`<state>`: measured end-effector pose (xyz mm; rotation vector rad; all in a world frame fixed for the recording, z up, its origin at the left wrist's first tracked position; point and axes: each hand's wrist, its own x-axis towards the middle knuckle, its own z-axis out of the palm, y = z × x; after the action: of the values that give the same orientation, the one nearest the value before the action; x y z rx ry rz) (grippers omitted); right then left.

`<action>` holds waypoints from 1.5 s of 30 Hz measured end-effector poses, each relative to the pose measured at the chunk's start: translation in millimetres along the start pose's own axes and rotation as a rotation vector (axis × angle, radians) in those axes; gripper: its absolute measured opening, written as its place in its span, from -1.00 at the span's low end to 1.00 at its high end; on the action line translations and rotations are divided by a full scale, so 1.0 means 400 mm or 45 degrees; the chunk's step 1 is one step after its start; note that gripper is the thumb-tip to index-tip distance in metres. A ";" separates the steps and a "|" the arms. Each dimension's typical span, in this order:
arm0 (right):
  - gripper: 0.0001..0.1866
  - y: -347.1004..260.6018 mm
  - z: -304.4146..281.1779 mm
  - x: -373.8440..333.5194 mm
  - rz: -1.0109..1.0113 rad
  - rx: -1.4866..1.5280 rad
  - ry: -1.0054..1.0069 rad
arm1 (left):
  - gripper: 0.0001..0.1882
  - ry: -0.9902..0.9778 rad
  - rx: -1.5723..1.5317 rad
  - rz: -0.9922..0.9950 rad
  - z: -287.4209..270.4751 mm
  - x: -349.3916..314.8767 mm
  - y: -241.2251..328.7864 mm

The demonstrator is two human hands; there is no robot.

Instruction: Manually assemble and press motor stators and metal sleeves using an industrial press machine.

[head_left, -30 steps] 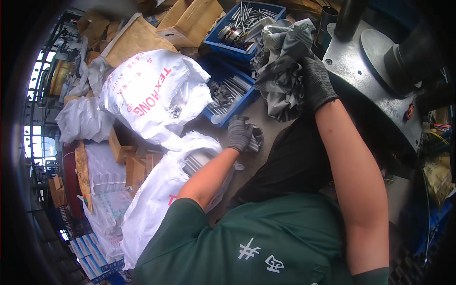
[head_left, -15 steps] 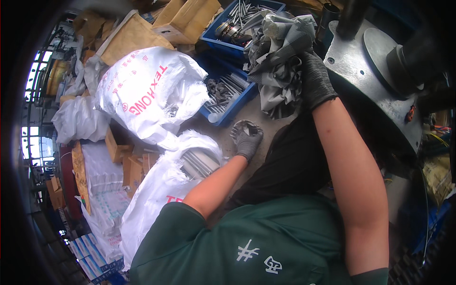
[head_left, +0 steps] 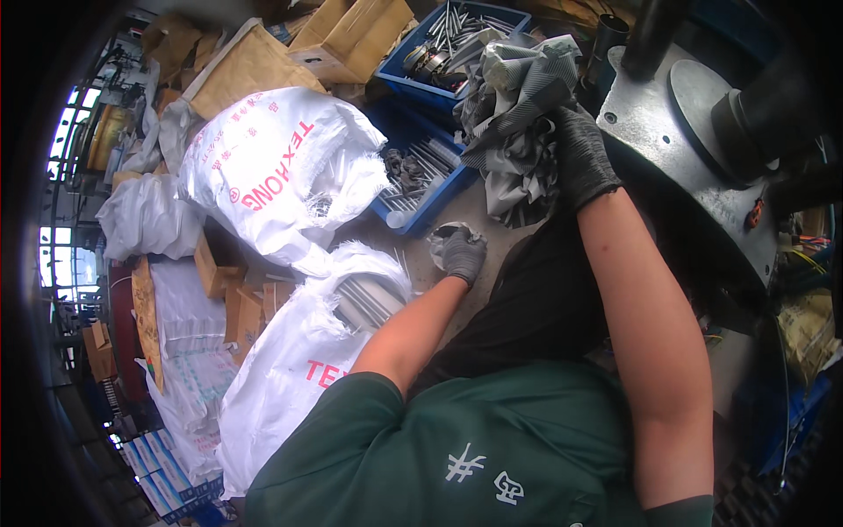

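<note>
My right hand [head_left: 583, 160], in a dark grey ribbed glove, is closed on a big wad of crumpled grey striped sheet [head_left: 514, 97] held up at the top centre. Whether the sheet is paper or plastic I cannot tell. Lower and to the left, my left hand [head_left: 465, 256], gloved alike, has its fingers bent over a small crumpled grey-and-white scrap [head_left: 438, 239] near the floor. Beside that hand stands a blue bin [head_left: 430, 206] of metal rods [head_left: 426, 167]. A torn white woven sack [head_left: 290, 360] with grey bars showing lies by my left forearm.
A second blue bin [head_left: 518, 19] holds metal pins. Another white sack [head_left: 263, 167] and several cardboard boxes [head_left: 351, 35] crowd the left. At right, a metal machine plate [head_left: 654, 114] with a round disc [head_left: 698, 92] stands close to my right arm.
My left hand has shifted slightly right and turned, its fingers now bent over the scrap with the back of the glove showing. My right hand and the wad have dropped very slightly.
</note>
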<state>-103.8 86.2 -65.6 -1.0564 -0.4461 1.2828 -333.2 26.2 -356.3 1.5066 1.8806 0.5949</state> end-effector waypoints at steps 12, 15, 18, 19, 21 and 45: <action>-0.77 0.001 -0.002 0.005 -0.037 -0.031 -0.109 | -0.63 -0.739 0.572 0.346 -0.118 -0.061 0.068; -0.76 -0.002 0.005 -0.001 -0.026 -0.035 -0.104 | -0.69 -0.745 0.637 0.597 -0.203 -0.038 0.093; -0.77 -0.016 0.008 -0.008 -0.043 -0.022 -0.160 | -0.69 -0.723 0.793 1.115 -0.267 0.014 0.106; -0.77 -0.023 0.014 -0.016 -0.042 -0.021 -0.162 | -0.69 -0.721 0.794 1.113 -0.271 0.023 0.105; -0.77 -0.038 0.020 -0.035 0.009 -0.254 -0.049 | -0.71 -0.536 1.017 1.172 -0.269 0.038 0.104; -0.75 -0.014 0.015 -0.018 -0.085 -0.093 -0.120 | -0.55 -0.055 0.229 0.362 -0.251 0.106 0.023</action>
<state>-107.3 82.3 -56.2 -1.0365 -0.5988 1.2686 -405.1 74.0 -289.5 1.9085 1.7379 0.5245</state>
